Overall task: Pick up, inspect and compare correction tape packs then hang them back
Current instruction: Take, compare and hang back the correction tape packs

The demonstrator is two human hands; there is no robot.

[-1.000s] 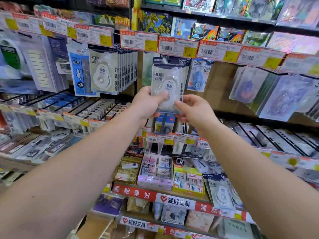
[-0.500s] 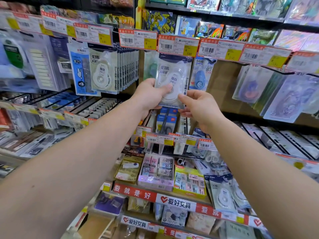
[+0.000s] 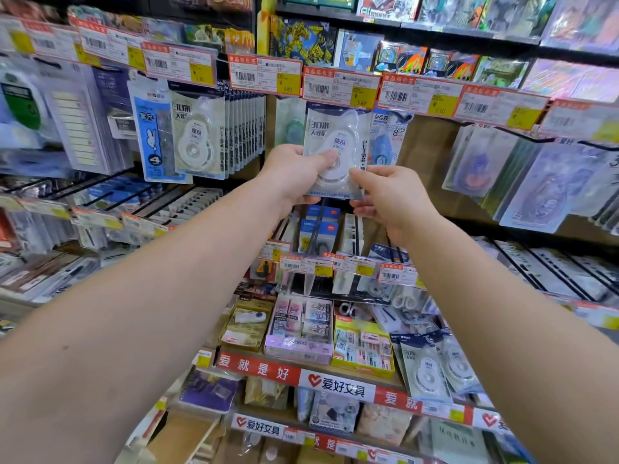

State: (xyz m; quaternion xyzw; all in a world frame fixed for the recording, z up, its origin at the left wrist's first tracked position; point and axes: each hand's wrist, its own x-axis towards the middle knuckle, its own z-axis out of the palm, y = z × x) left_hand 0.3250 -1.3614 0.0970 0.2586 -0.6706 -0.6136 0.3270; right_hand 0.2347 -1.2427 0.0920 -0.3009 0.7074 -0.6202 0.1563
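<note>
While both hands grip its lower edge, left hand [image 3: 294, 172] at the left and right hand [image 3: 392, 199] at the right, the correction tape pack [image 3: 335, 145] has risen over the last second until its top sits just under the price tags [image 3: 340, 88]. Judging by that climb, inspection looks finished and rehanging on a hook hidden behind the tags seems underway, beside the matching hung packs [image 3: 197, 139].

We are holding the correction tape pack [image 3: 336, 147] upright between left hand [image 3: 294, 172] and right hand [image 3: 390, 199], just below the price tags [image 3: 340, 88], with matching hanging packs [image 3: 201, 139] lying to its left.
</note>
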